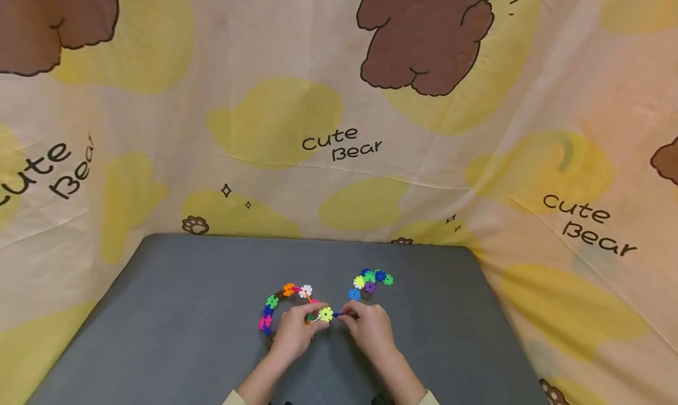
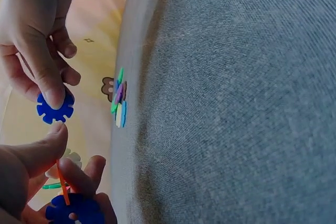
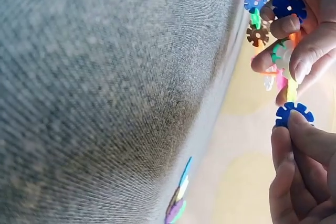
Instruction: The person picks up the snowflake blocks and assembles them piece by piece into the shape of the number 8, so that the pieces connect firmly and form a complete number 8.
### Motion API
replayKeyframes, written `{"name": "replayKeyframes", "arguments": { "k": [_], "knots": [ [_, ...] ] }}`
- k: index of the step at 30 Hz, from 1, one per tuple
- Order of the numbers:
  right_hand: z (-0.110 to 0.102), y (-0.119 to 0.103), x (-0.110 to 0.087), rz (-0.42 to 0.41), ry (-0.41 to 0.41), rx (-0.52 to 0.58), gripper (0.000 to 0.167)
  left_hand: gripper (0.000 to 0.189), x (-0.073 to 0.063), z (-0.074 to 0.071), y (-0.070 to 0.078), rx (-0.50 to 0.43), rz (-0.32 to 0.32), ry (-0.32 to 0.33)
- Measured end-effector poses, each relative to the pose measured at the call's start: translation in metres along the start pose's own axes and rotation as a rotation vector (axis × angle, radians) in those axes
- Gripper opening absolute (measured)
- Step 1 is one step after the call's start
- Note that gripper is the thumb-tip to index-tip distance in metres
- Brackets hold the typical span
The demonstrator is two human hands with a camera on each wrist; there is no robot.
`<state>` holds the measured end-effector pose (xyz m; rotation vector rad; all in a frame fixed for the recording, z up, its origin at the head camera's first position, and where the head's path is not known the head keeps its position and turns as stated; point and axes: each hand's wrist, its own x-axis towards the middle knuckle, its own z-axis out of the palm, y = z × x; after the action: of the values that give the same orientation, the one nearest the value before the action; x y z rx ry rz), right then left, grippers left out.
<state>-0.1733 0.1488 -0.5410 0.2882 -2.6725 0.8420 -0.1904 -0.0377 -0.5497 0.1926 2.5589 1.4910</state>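
My left hand pinches a chain of linked plastic snowflake discs near its end, where a yellow snowflake disc sticks out past the fingertips. Between the thumb and fingers of my right hand is a blue snowflake disc. Its notched rim meets the edge of the yellow disc in the right wrist view. The rest of the chain, with a green disc, an orange disc and a white disc, curves round behind the left hand, which partly hides it.
A small pile of loose snowflake discs, including a purple disc and a light blue disc, lies beyond my right hand on the grey table. A printed cloth hangs behind and along the sides.
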Motion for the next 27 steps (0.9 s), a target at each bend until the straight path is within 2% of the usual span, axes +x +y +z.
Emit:
{"name": "replayKeyframes", "arguments": {
  "k": [4, 8, 17, 24, 27],
  "knots": [
    [0.001, 0.003, -0.001, 0.046, -0.01, 0.153, 0.009, 0.037, -0.001, -0.002, 0.002, -0.021, -0.015, -0.014],
    [0.001, 0.005, -0.002, 0.09, 0.015, 0.313, 0.008, 0.038, -0.002, -0.003, 0.004, -0.029, -0.019, -0.026],
    [0.004, 0.009, -0.003, 0.182, -0.014, 0.48, 0.006, 0.038, -0.003, -0.006, 0.006, -0.068, 0.004, -0.038],
    [0.007, 0.013, -0.003, 0.355, -0.015, 0.745, 0.015, 0.038, -0.003, -0.01, 0.012, -0.107, 0.013, -0.058],
    [0.009, 0.015, -0.002, 0.405, -0.024, 0.802, 0.019, 0.039, -0.003, -0.011, 0.014, -0.114, 0.004, -0.061]
  ]
}}
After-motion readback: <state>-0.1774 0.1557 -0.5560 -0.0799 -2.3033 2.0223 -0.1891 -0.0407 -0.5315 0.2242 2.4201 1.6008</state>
